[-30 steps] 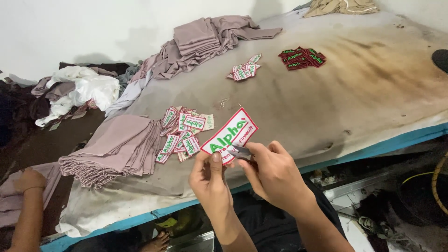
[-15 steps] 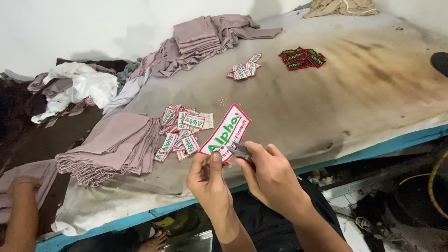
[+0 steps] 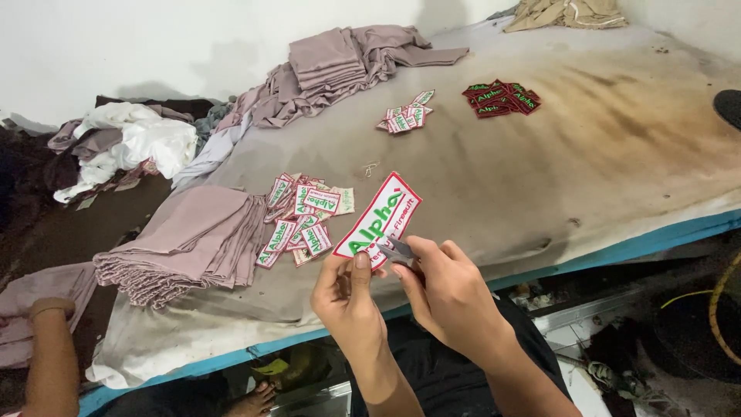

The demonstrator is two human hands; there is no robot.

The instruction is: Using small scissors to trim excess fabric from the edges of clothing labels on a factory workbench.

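The left hand is pinching a large white embroidered patch above the worktop's near edge, while the right hand is gripping small metal snips against it.

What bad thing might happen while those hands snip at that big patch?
The small metal snips in the right hand sit close to the left hand's thumb, so a slip might nick it. They also lie against the white patch, so its red edge may get cut.
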